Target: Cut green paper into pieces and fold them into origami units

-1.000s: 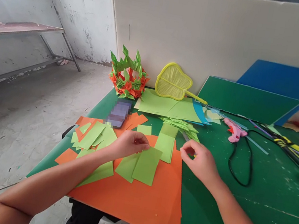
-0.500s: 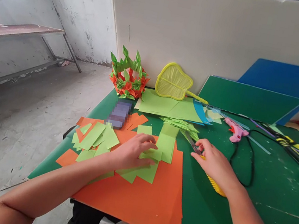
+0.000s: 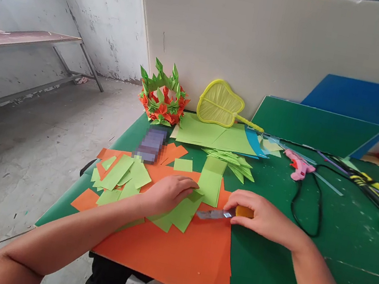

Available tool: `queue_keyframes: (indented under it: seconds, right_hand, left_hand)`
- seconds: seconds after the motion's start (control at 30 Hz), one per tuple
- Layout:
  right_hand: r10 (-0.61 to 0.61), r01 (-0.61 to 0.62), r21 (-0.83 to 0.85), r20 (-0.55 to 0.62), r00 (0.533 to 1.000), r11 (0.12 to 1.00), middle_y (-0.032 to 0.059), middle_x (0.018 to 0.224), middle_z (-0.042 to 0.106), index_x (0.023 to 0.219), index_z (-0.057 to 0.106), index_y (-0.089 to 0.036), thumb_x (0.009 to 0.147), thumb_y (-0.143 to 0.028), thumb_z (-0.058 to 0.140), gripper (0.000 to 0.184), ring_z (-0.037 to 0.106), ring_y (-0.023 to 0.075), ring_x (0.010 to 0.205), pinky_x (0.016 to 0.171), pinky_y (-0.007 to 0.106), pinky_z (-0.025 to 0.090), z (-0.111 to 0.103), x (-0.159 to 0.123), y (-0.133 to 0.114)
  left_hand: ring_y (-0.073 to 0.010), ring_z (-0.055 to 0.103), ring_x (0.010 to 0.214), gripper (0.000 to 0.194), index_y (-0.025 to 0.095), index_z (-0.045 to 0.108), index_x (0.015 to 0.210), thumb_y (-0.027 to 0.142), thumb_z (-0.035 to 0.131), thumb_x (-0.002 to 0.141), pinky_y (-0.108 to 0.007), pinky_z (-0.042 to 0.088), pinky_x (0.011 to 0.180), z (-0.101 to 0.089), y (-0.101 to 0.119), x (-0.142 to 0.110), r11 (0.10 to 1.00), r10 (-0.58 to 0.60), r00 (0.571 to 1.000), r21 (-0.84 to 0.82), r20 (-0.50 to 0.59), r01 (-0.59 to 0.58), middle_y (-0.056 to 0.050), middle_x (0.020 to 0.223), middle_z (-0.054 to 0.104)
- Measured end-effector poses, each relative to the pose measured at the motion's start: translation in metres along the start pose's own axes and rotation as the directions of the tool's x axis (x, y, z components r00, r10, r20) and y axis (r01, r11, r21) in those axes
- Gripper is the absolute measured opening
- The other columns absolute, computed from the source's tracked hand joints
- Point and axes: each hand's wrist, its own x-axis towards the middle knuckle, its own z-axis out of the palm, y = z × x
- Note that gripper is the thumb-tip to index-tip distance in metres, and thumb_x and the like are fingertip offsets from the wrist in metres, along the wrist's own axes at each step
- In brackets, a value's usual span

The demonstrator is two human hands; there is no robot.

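Apparently the work is partway: on the large orange paper sheet (image 3: 185,266), light-green paper pieces (image 3: 117,172) lie cut toward its far left, while the light-green paper rectangle (image 3: 184,214) near its middle looks still undivided. The left hand (image 3: 167,194) rests on that rectangle, whether pinching I cannot tell; by the sheet's right edge, the right hand (image 3: 264,216) grips a yellow-handled, metal-bladed cutter (image 3: 223,214), its tip just beside the rectangle.

No writing can be read anywhere here.

Looks like a craft workshop: peeling walls (image 3: 101,18), concrete floor (image 3: 28,143), green worktable (image 3: 269,273), cut paper (image 3: 187,211), utility knife (image 3: 225,214) and 1 pink hot-glue gun (image 3: 300,167).
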Motion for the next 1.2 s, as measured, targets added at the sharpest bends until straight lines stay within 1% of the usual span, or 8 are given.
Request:
queue_keyframes:
  seconds: [0.13, 0.3, 0.43, 0.53, 0.63, 0.77, 1.03, 1.2]
  right_hand:
    - [-0.013, 0.013, -0.046, -0.004, 1.0, 0.999, 0.0033, 0.101, 0.064, 0.095, 0.067, -0.027, 0.085, -0.033, 0.061, 0.013, 0.058, 0.0219, 0.098, 0.083, 0.032, 0.046, 0.007, 0.005, -0.004]
    - [-0.016, 0.012, -0.112, -0.03, 0.999, 0.994, 0.004, 0.102, 0.062, 0.099, 0.069, -0.028, 0.087, -0.034, 0.059, 0.017, 0.056, 0.0221, 0.098, 0.082, 0.032, 0.045, 0.013, 0.01, 0.001]
    - [-0.023, 0.018, -0.139, -0.037, 0.999, 0.99, 0.0041, 0.099, 0.061, 0.102, 0.071, -0.029, 0.089, -0.035, 0.058, 0.02, 0.057, 0.0214, 0.095, 0.079, 0.031, 0.045, 0.016, 0.012, 0.003]
    - [-0.025, 0.019, -0.15, -0.043, 0.999, 0.988, 0.0042, 0.098, 0.06, 0.104, 0.071, -0.029, 0.09, -0.036, 0.057, 0.021, 0.057, 0.0211, 0.094, 0.078, 0.031, 0.045, 0.016, 0.012, 0.002]
    - [-0.044, 0.035, -0.176, -0.049, 0.998, 0.984, 0.0045, 0.096, 0.06, 0.105, 0.071, -0.029, 0.091, -0.037, 0.055, 0.023, 0.057, 0.0213, 0.094, 0.076, 0.031, 0.045, 0.015, 0.011, 0.001]
    - [-0.071, 0.058, -0.215, -0.051, 0.996, 0.975, 0.0046, 0.097, 0.06, 0.105, 0.071, -0.029, 0.092, -0.036, 0.054, 0.023, 0.057, 0.0213, 0.093, 0.074, 0.03, 0.045, 0.015, 0.009, 0.002]
    - [-0.06, 0.049, -0.224, -0.043, 0.997, 0.973, 0.0047, 0.095, 0.059, 0.105, 0.071, -0.03, 0.093, -0.04, 0.052, 0.025, 0.056, 0.0213, 0.092, 0.073, 0.03, 0.044, 0.015, 0.011, 0.004]
    - [-0.039, 0.032, -0.204, -0.033, 0.999, 0.978, 0.004, 0.095, 0.058, 0.106, 0.071, -0.032, 0.093, -0.041, 0.052, 0.026, 0.056, 0.0202, 0.089, 0.071, 0.03, 0.044, 0.015, 0.012, 0.007]
  left_hand:
    - [-0.0213, 0.063, 0.101, 0.026, 0.019, 0.06, 0.112, 0.027, 0.04, 0.098, -0.032, 0.05, 0.085, 0.0, 0.001, -0.001, 0.999, 0.029, 1.0, 0.024, 0.003, -0.029, -0.007, 0.108, 0.067]
    - [-0.0201, 0.063, 0.101, 0.026, 0.019, 0.063, 0.107, 0.031, 0.043, 0.097, -0.031, 0.05, 0.087, 0.002, 0.0, -0.002, 0.992, 0.112, 0.994, 0.058, -0.007, -0.112, -0.007, 0.108, 0.066]
    - [-0.0209, 0.063, 0.099, 0.027, 0.018, 0.067, 0.098, 0.04, 0.053, 0.093, -0.031, 0.05, 0.086, 0.003, -0.002, -0.003, 0.983, 0.156, 0.987, 0.091, 0.039, -0.159, -0.007, 0.109, 0.066]
    - [-0.0218, 0.061, 0.1, 0.024, 0.018, 0.067, 0.096, 0.039, 0.058, 0.09, -0.032, 0.049, 0.087, 0.005, -0.003, -0.004, 0.976, 0.171, 0.983, 0.129, 0.067, -0.178, -0.007, 0.11, 0.065]
    - [-0.0208, 0.061, 0.097, 0.02, 0.018, 0.067, 0.096, 0.034, 0.057, 0.091, -0.03, 0.049, 0.084, 0.006, -0.002, -0.005, 0.967, 0.174, 0.982, 0.173, 0.079, -0.186, -0.007, 0.109, 0.065]
    - [-0.0182, 0.06, 0.09, 0.017, 0.018, 0.067, 0.093, 0.03, 0.054, 0.093, -0.026, 0.047, 0.074, 0.005, 0.005, -0.006, 0.952, 0.171, 0.981, 0.239, 0.096, -0.19, -0.005, 0.103, 0.064]
    - [-0.0151, 0.058, 0.076, 0.034, 0.016, 0.063, 0.077, 0.035, 0.044, 0.098, -0.024, 0.041, 0.061, 0.002, 0.009, -0.008, 0.927, 0.182, 0.975, 0.31, 0.125, -0.213, -0.004, 0.089, 0.063]
    - [-0.0153, 0.057, 0.072, 0.032, 0.016, 0.064, 0.075, 0.033, 0.047, 0.096, -0.024, 0.039, 0.059, 0.0, 0.01, -0.01, 0.928, 0.178, 0.973, 0.304, 0.145, -0.215, -0.004, 0.08, 0.063]
